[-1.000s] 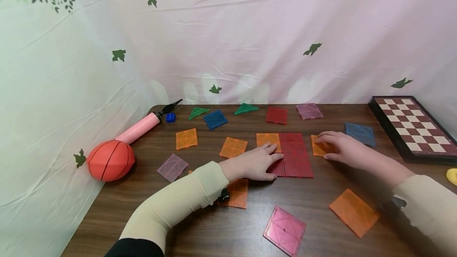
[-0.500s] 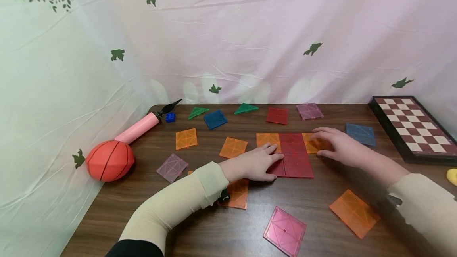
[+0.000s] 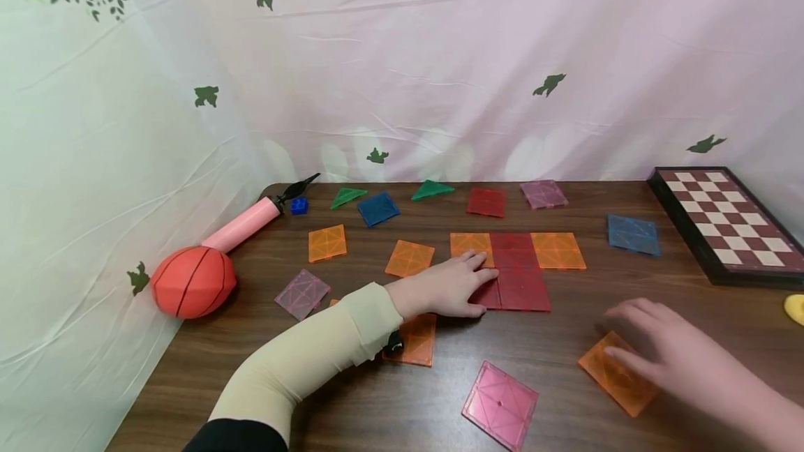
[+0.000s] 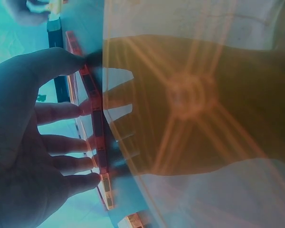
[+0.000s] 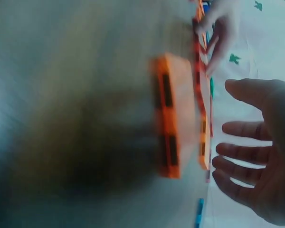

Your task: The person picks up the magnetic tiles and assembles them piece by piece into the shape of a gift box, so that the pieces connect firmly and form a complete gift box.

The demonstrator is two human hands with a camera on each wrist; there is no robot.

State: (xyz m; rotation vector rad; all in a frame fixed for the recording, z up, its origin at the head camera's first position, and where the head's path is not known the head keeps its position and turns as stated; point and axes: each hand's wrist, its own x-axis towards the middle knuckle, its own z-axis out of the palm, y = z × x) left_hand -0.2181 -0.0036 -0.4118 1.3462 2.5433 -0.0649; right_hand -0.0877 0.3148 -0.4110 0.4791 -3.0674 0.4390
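Note:
Red magnetic tiles (image 3: pixel 524 289) lie edge to edge as a block mid-table. One orange tile (image 3: pixel 470 244) sits at the block's far left, and another orange tile (image 3: pixel 557 251) adjoins its far right edge. My left hand (image 3: pixel 451 286) rests on the left part of the block, fingers extended across the red and orange tiles. In the left wrist view its fingertips (image 4: pixel 88 147) are at the tile edges. My right hand (image 3: pixel 668 351), blurred, hovers over a separate orange tile (image 3: pixel 618 386), with spread fingers and nothing held. The right wrist view shows that tile's orange edge (image 5: pixel 168 123) beside the hand.
A pink tile (image 3: pixel 500 404) lies at the front. Orange (image 3: pixel 410 340), purple (image 3: pixel 303 294), blue (image 3: pixel 633 234) and green tiles (image 3: pixel 432 190) are scattered around. A checkered board (image 3: pixel 731 218) stands right; a pink pump (image 3: pixel 243 224) and red ball (image 3: pixel 193 282) lie left.
My right hand has slid an orange tile left against the red block, let go, and moved toward me over another orange tile. My left hand has stayed in place.

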